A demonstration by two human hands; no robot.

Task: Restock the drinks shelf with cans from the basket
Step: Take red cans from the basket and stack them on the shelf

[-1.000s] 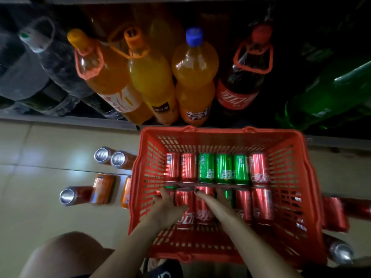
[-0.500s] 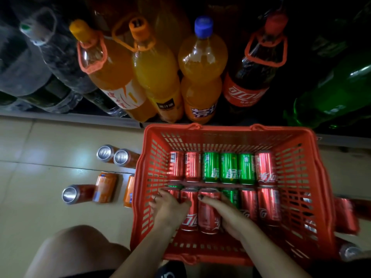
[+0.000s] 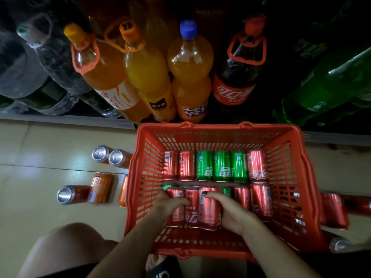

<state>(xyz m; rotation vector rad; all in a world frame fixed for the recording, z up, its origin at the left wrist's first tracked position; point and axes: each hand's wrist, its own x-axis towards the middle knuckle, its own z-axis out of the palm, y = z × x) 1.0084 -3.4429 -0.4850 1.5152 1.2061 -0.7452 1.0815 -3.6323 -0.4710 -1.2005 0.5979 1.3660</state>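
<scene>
A red plastic basket [image 3: 289, 163] stands on the floor in front of the dark bottom shelf [image 3: 66, 118]. Inside lie two rows of red and green cans [image 3: 220, 166]. Both hands are in the near row. My left hand [image 3: 170, 203] is curled over a red can [image 3: 175, 215] at the row's left. My right hand [image 3: 230, 211] grips the right side of another red can [image 3: 208, 213], its thumb laid across the top. A third red can [image 3: 192, 209] lies between the two hands.
Big bottles stand on the shelf: orange drinks [image 3: 148, 77], a cola bottle [image 3: 239, 77], green bottles [image 3: 329, 87], clear ones at left. Orange cans [image 3: 100, 187] lie on the tiled floor left of the basket, red cans [image 3: 333, 211] to its right. My knee [image 3: 66, 247] is at lower left.
The camera has tipped down a little and the hands have drawn nearer to me along the cans. My right hand has closed further round its red can.
</scene>
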